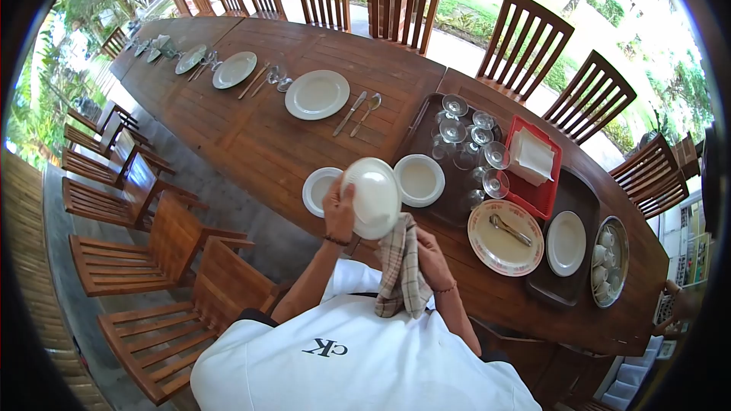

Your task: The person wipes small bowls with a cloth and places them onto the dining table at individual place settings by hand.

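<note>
My left hand [339,209] grips the left edge of a white bowl [373,196], which is tilted up in front of my chest. A brown checked cloth [397,262] hangs from my right hand [434,259], its upper end touching the lower rim of the bowl. The right fingers are curled, partly hidden by the cloth. Behind the held bowl, one white bowl [316,192] sits on the table at left, and another [419,180] stands at right by the edge of a dark tray [415,141].
Upturned glasses [454,131] crowd the tray beside a red basket [554,156] of napkins [531,158]. Right of them are a patterned plate [487,255] with cutlery, a white plate [566,243] and a metal tray of cups [600,255]. Place settings [317,95] line the table; chairs [190,232] surround it.
</note>
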Demonstrator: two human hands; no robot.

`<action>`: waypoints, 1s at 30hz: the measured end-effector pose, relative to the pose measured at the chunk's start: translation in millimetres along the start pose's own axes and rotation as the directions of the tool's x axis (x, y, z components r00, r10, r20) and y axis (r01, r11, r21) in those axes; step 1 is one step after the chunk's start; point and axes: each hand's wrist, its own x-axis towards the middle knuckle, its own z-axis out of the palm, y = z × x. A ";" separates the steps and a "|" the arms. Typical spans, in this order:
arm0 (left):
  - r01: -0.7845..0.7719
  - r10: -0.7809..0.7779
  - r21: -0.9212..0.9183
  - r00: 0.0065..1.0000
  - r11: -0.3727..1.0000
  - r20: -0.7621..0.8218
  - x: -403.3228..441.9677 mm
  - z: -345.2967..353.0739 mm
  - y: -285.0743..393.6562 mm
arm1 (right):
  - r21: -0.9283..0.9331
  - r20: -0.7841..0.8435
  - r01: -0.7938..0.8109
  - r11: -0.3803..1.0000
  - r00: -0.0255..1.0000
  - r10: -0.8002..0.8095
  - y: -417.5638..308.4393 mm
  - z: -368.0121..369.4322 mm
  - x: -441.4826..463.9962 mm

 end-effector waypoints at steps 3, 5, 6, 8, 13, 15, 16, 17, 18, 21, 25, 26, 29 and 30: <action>-0.053 0.078 0.105 0.965 0.993 -0.251 15.4 -37.3 -10.1 | 0.190 -0.064 0.040 0.981 0.998 -0.028 -18.5 -2.9 -2.4; -0.144 0.335 0.442 0.856 0.885 -0.393 27.3 -63.6 -24.8 | 0.206 -0.122 0.106 0.973 0.989 -0.081 -9.2 -21.5 1.2; -0.147 0.338 0.442 0.856 0.885 -0.392 32.4 -78.0 -32.7 | 0.206 -0.121 0.108 0.973 0.989 -0.084 -10.7 -24.3 -0.4; -0.055 0.379 0.659 0.852 0.750 -0.361 38.3 -103.7 -50.7 | 0.225 -0.167 0.105 0.969 0.984 -0.068 -13.1 -28.4 -4.0; 0.002 0.419 0.772 0.839 0.636 -0.347 50.7 -127.1 -90.4 | 0.252 -0.202 0.110 0.962 0.978 -0.059 -9.1 -35.0 -11.5; 0.008 0.431 0.804 0.841 0.594 -0.327 55.5 -126.7 -102.2 | 0.260 -0.217 0.115 0.959 0.974 -0.058 -4.6 -38.9 -13.5; 0.005 0.444 0.817 0.838 0.577 -0.318 57.3 -126.5 -108.5 | 0.244 -0.226 0.116 0.963 0.972 -0.060 -1.7 -41.1 -14.2; 0.000 0.457 0.829 0.834 0.559 -0.309 59.4 -126.8 -114.3 | 0.227 -0.234 0.117 0.967 0.970 -0.062 -0.1 -42.7 -14.9; -0.003 0.454 0.829 0.838 0.559 -0.303 60.6 -126.9 -118.3 | 0.228 -0.241 0.121 0.966 0.968 -0.064 -1.6 -41.1 -16.2; 0.004 0.429 0.822 0.852 0.570 -0.301 64.1 -129.4 -129.4 | 0.208 -0.253 0.121 0.971 0.965 -0.066 -9.4 -34.4 -20.4; 0.090 0.517 0.935 0.813 0.342 -0.268 63.3 -120.1 -127.2 | 0.246 -0.263 0.126 0.961 0.963 -0.059 -17.5 -31.3 -24.7; 0.197 0.577 0.950 0.757 0.245 -0.305 60.9 -112.6 -119.6 | 0.236 -0.275 0.129 0.963 0.959 -0.061 -16.1 -33.2 -24.7; 0.001 0.667 0.985 0.736 0.171 -0.116 56.9 -78.8 -83.3 | 0.230 -0.299 0.133 0.964 0.952 -0.060 -8.8 -40.8 -22.2; 0.000 0.666 0.986 0.738 0.169 -0.114 58.9 -66.3 -80.6 | 0.230 -0.306 0.131 0.964 0.950 -0.056 -7.0 -42.6 -21.6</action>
